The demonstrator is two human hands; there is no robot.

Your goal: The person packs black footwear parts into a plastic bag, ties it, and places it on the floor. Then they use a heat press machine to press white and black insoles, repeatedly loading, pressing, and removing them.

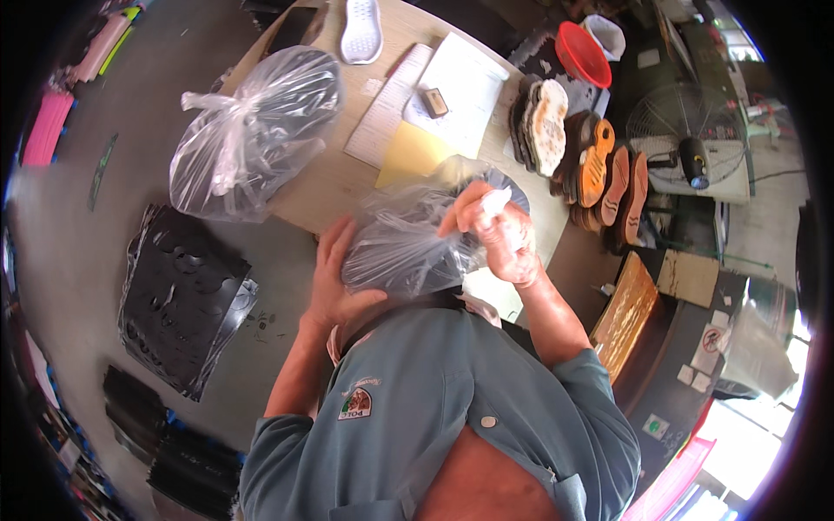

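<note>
Bag: the bag (404, 234) is of thin clear plastic, shiny and creased, with folds running toward its gathered neck; something dark shows through, but its kind I cannot tell.
Place of bag: it is at the near edge of the table (320, 186), just before the person's belly; the hands and the shirt (400, 373) hide part of its lower side.
Tied bag: to the left, the tied bag (295, 95) is rounded, also of clear wrinkled plastic, knotted, with dark content.
Papers: beyond the bag lie flat papers (469, 74), a yellow sheet (417, 154) close to it, and a small block (433, 102) on top.
Soles: a pale dimpled sole (360, 33) lies at the far edge; at right stand a stained white sole (548, 126), an orange sole (596, 161) and brown soles (637, 195).
Floor: black sheets (178, 295) with cut-out holes lie at left.
Left hand: the left hand (334, 282) rests against the bag's left side, fingers extended, thumb apart.
Right hand: the right hand (499, 234) is raised over the bag, elbow bent, its fingers clenched around the twisted neck, a whitish tip sticking out.
</note>
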